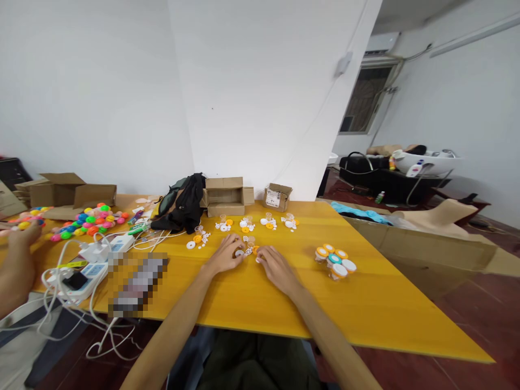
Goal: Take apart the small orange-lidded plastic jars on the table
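My left hand [228, 254] rests on the yellow table [260, 303], its fingers curved and its thumb apart from them. A white disc [239, 253] lies between that thumb and the fingers. My right hand [278, 268] has its fingertips drawn together at a small white piece [258, 260], too small to name. Close to these fingertips is an orange ring [255, 249]. A clear plastic cup [251, 240] and small white perforated pieces [248, 251] lie between my hands. Palms and some fingertips are hidden.
Several similar sets of parts [246, 223] line the far side. Orange- and teal-rimmed lidded cups [336, 259] cluster right. Boxes [225, 197], a black bag [184, 203], colourful balls [91, 219], a power strip [91, 276] with cables and another person's hand [24, 238] are also present.
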`<action>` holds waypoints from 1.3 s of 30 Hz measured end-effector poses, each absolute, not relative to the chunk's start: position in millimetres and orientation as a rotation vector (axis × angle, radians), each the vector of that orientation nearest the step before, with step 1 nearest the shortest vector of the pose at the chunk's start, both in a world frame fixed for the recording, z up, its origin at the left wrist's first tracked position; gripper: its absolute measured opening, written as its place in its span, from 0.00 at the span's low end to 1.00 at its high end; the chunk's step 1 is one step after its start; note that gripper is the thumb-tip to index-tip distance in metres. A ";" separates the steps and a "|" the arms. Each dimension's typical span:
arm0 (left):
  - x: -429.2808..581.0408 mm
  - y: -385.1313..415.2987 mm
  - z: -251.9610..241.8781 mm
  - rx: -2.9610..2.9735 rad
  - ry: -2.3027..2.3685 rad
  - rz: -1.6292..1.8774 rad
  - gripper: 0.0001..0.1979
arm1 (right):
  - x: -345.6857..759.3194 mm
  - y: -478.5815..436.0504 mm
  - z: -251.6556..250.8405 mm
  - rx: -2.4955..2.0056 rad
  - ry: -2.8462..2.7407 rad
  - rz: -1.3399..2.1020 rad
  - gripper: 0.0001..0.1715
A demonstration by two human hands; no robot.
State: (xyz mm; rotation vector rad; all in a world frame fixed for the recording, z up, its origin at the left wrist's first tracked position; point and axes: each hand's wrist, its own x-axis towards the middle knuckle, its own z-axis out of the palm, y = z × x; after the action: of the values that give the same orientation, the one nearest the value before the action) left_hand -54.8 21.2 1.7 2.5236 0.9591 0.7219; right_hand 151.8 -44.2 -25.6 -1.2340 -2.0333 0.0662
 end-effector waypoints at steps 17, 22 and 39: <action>-53.3 22.2 -1.7 2.561 0.948 0.617 0.17 | 156.0 -35.9 -39.7 -1.314 -1.962 0.173 0.10; -53.3 20.8 0.1 2.576 0.920 0.603 0.14 | 156.3 -35.4 -41.0 -1.322 -1.952 0.185 0.11; -53.4 22.9 -3.3 2.574 0.899 0.630 0.22 | 160.8 -36.0 -38.9 -1.529 -1.829 0.039 0.08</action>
State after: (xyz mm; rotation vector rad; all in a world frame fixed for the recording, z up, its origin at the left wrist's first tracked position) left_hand -53.4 22.9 -3.3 2.5742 0.8987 0.6296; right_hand 160.8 -36.0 -38.9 -1.5294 -1.8293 0.0389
